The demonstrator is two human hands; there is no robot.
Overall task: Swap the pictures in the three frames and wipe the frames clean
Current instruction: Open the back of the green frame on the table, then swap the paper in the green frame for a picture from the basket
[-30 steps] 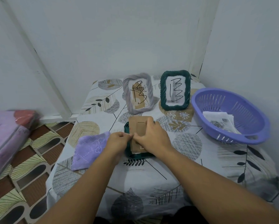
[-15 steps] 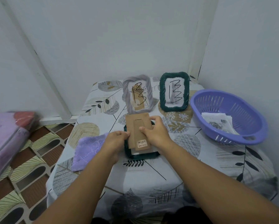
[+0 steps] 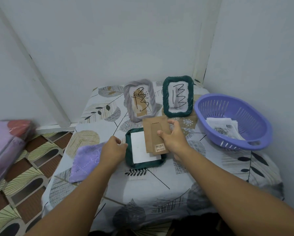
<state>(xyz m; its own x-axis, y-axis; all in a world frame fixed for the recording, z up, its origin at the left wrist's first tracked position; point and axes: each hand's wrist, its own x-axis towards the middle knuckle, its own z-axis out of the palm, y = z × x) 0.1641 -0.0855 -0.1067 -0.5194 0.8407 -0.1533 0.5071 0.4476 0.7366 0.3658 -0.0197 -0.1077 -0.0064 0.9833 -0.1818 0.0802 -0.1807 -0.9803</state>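
A dark green frame (image 3: 143,165) lies face down in the middle of the table, with the white back of its picture (image 3: 139,147) showing. My right hand (image 3: 174,139) grips the brown cardboard backing (image 3: 155,133) and holds it over the frame's right side. My left hand (image 3: 113,149) holds the frame's left edge. A grey frame (image 3: 139,100) and a second green frame (image 3: 177,96) stand upright at the back, each with a scribbled picture. A purple cloth (image 3: 85,160) lies left of the flat frame, partly under my left hand.
A purple plastic basket (image 3: 235,120) with several printed pictures (image 3: 223,128) sits at the right. The table (image 3: 160,189) wears a leaf-patterned cover and stands in a white wall corner. A pink bundle (image 3: 4,143) lies on the tiled floor at the left.
The cardboard backing came off the flat frame and moved right and back in my right hand, baring the white picture back. My left hand slid to the frame's left edge.
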